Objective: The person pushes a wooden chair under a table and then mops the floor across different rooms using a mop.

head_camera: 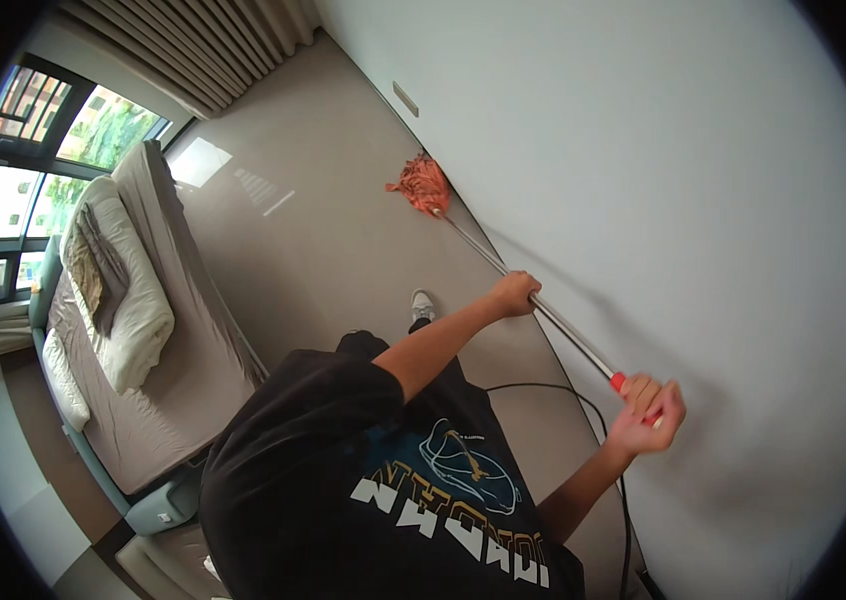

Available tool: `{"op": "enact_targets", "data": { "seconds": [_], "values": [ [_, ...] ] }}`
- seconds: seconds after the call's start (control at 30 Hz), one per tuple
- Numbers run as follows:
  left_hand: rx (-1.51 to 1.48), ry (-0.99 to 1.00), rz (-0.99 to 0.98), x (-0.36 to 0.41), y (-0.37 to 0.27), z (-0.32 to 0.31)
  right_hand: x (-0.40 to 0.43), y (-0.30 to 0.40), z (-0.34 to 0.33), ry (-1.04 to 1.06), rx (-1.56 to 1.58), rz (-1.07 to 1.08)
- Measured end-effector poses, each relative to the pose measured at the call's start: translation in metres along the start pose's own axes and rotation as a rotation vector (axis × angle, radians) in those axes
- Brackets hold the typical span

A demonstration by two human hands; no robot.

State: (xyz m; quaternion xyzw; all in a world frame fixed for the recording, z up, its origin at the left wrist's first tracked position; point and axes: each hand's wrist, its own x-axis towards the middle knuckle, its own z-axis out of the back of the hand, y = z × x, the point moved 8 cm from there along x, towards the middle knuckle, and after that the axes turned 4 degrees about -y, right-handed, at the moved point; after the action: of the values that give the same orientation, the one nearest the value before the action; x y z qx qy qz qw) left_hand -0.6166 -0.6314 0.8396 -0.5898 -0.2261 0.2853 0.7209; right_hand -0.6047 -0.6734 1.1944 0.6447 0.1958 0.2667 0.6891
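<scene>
A mop with an orange-red strip head (423,185) rests on the floor, its strands bunched against the foot of the wall. From the head, the metal mop handle (573,334) slants up towards me. My left hand (516,292) is wrapped around the middle of that pole. Higher up, my right hand (648,416) holds the red grip (618,381) at the handle's end, and it is slightly blurred. Part of the grip is hidden by my fingers.
The white wall (693,187) runs close along my right, with a small plate (405,99) low on it. A black cable (603,420) trails beside me. At left stands a bed (167,405) with a rumpled quilt (122,300), near windows and a pleated curtain (197,52).
</scene>
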Motion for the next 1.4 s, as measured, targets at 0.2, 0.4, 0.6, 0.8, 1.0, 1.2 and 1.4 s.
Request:
{"op": "enact_targets", "data": {
  "seconds": [0.2,0.4,0.6,0.8,1.0,1.2,1.4],
  "values": [
    [0.013,-0.06,0.192,-0.007,0.053,-0.024,0.038,-0.068,0.056,-0.268,0.089,-0.096],
    [0.079,-0.147,0.277,-0.066,0.092,-0.035,0.015,-0.111,0.073,-0.389,0.106,-0.133],
    [0.134,-0.345,0.223,-0.089,0.105,0.018,-0.004,-0.138,0.046,-0.093,0.228,-0.172],
    [0.215,-0.508,0.326,-0.133,0.156,0.089,-0.033,-0.194,-0.025,0.287,0.196,-0.225],
    [0.256,-0.755,0.319,-0.19,0.171,0.116,-0.088,-0.185,-0.08,0.859,0.042,-0.259],
    [0.222,-0.973,0.29,-0.207,0.148,0.148,-0.123,-0.138,-0.118,1.063,0.02,-0.138],
    [0.082,-1.312,0.201,-0.199,0.108,0.159,-0.137,-0.08,-0.144,1.349,-0.083,0.072]
  ]
}}
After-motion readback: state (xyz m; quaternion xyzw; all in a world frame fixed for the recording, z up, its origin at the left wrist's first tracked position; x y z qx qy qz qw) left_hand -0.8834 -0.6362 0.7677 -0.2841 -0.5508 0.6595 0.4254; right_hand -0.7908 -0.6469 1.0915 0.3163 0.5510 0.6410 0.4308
